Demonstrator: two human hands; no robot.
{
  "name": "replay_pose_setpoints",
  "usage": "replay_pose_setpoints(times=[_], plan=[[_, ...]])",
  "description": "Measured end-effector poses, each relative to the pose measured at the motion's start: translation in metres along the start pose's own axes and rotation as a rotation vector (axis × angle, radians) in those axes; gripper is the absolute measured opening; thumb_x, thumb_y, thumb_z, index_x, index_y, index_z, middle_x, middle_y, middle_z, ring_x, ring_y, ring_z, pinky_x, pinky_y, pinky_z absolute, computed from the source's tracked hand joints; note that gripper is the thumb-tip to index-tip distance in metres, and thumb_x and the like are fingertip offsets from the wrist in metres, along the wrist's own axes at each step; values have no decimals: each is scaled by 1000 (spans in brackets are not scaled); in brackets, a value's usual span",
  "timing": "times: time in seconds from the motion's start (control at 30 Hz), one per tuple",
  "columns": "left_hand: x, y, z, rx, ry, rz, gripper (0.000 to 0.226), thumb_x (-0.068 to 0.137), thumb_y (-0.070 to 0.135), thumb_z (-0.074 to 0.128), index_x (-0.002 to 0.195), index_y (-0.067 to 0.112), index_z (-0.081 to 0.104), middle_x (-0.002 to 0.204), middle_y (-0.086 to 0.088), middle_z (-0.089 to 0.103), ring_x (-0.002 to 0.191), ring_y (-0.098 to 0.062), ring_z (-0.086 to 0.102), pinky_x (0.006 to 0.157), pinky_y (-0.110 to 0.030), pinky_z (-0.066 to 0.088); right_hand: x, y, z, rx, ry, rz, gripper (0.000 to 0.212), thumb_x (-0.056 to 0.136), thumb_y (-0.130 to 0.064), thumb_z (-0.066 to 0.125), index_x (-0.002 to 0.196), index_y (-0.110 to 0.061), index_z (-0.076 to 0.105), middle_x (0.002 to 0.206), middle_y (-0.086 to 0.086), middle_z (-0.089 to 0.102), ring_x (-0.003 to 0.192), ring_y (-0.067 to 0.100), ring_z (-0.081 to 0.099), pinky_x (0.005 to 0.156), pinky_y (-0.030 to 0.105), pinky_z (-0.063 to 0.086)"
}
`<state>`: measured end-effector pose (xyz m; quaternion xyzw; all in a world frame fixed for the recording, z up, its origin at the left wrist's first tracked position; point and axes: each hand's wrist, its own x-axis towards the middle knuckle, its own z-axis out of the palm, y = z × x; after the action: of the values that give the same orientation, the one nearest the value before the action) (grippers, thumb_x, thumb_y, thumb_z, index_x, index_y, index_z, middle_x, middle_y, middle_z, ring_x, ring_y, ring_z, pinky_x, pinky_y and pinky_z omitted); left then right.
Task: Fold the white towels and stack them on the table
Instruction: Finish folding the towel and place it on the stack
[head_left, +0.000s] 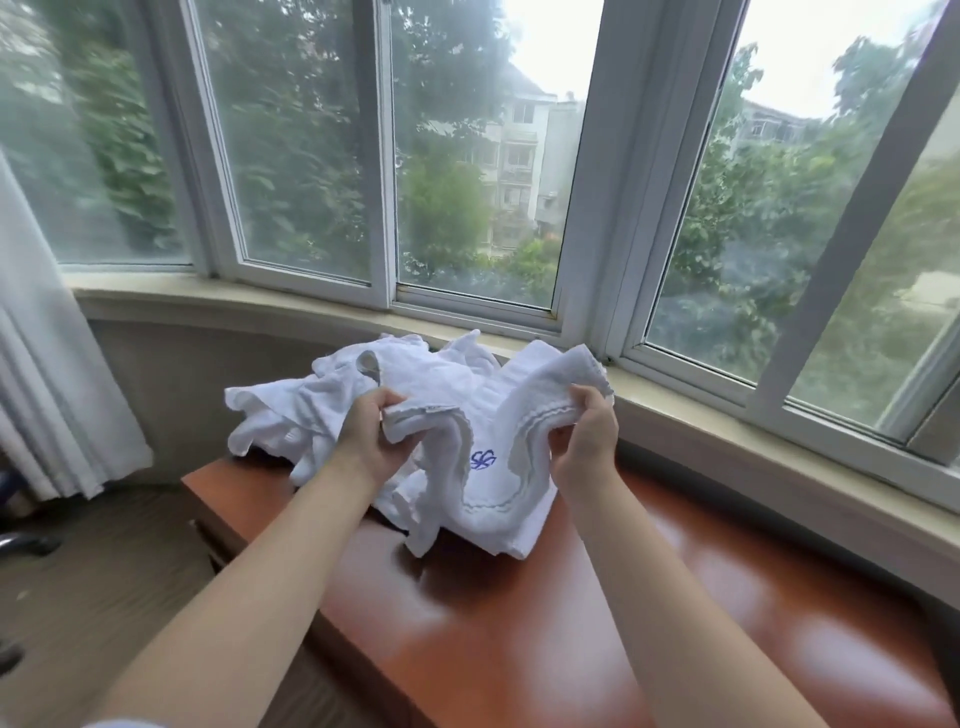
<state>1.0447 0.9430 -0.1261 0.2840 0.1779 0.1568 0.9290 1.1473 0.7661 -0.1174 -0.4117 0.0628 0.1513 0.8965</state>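
White crumpled terry towels heap unfolded mid-frame on the glossy reddish-brown wooden worktop, no stack visible; left hand and right hand fingers pinch one monogrammed towel's edge.

Ahead of us we see a bay window with white frames, trees and apartment buildings beyond the glass, a beige sill beneath, and a pale curtain at left over wood flooring

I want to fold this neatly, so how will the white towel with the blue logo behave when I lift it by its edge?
Probably floppy: the towel with the blue logo already sags in a deep curve between the left hand and right hand. Likely light, since fingers alone pinch it up. It may drag the crumpled pile it touches.
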Motion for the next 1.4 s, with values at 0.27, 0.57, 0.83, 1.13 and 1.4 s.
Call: replay_pose_setpoints(times=[0.27, 0.57, 0.83, 1.13, 1.4], plan=[[42, 16, 24, -9, -27, 90, 60, 90, 7, 26, 40, 6, 59, 46, -3, 55, 42, -16, 60, 48, -21, 52, 47, -9, 12, 105, -113, 51, 19, 85, -10, 52, 104, -12, 53, 66, 0, 51, 49, 14, 54, 46, 20, 46], [116, 51, 25, 38, -112, 36, 28, 65, 6, 39, 40, 9, 53, 45, -1, 50, 43, -13, 56, 52, -18, 50, 91, 18, 42, 179, -38, -84, 14, 88, -6, 46, 101, -10, 50, 63, -1, 52, 47, 12, 56, 44, 18, 45], [198, 106, -1, 8, -289, -194, 33, 67, 5, 38, 46, 2, 62, 51, -6, 57, 50, -17, 62, 57, -23, 56, 117, 54, 106, 227, 99, -235, 19, 89, -8, 46, 107, -10, 50, 75, 3, 51, 62, 17, 55, 52, 22, 46], [259, 120, 0, 20, -364, -395, 26, 71, 7, 40, 58, -1, 62, 56, -9, 59, 52, -21, 64, 54, -26, 56, 141, 86, 122, 206, 274, -322, 21, 90, -5, 46, 109, -9, 53, 76, 5, 55, 63, 18, 56, 50, 21, 47], [286, 120, -4, 62, -382, -443, 30, 70, 9, 42, 45, 5, 57, 46, -1, 54, 45, -14, 59, 55, -20, 53, 161, 99, 132, 270, 277, -289, 18, 90, -9, 48, 107, -13, 47, 69, 1, 46, 54, 14, 50, 47, 20, 44]])
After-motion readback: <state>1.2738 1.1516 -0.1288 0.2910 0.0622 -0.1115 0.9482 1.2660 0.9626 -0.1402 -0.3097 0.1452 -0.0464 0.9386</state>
